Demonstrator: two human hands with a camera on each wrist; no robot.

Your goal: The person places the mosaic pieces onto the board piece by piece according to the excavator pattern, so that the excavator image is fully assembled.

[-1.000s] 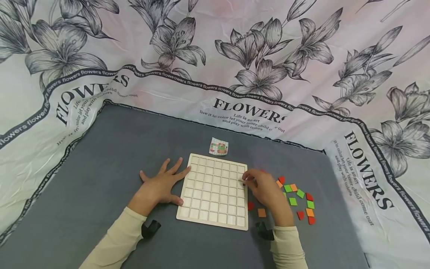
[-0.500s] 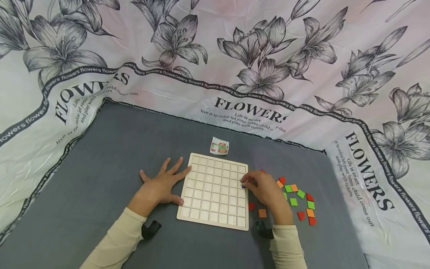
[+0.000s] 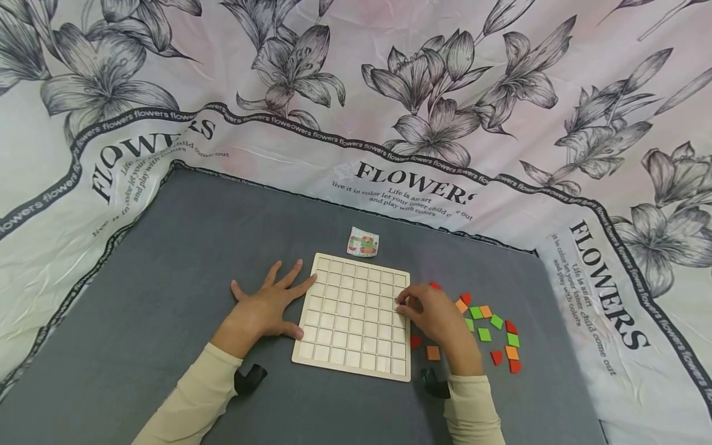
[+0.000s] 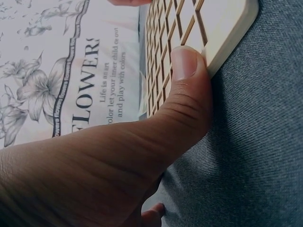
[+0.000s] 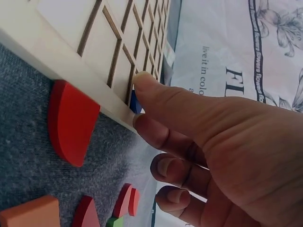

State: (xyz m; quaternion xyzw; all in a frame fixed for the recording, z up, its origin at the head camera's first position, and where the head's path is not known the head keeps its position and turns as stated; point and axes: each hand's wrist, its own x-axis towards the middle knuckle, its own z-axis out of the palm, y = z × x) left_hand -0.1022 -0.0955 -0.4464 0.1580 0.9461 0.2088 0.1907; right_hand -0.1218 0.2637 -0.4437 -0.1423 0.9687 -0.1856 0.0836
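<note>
A pale wooden grid board (image 3: 346, 314) lies flat on the grey cloth. My left hand (image 3: 266, 311) is spread at its left side, with a fingertip and the thumb touching the rim. Close up in the left wrist view, the thumb (image 4: 187, 90) rests on the board's edge. At the right edge, my right hand (image 3: 436, 314) pinches a small blue piece (image 5: 135, 102) between thumb and index finger, at one of the squares. Most of that piece is hidden by the fingers. Just outside the rim lies a red round-edged piece (image 5: 73, 124).
Right of the board lie several loose green, orange and red pieces, among them a green tile (image 3: 484, 334) and an orange tile (image 3: 433, 353). A small printed card (image 3: 363, 242) sits behind the board. Flower-printed fabric (image 3: 411, 185) borders the grey surface at the back.
My right hand has shifted slightly left and down along the board's right edge, still pinching the blue piece. The left hand stays where it was.
</note>
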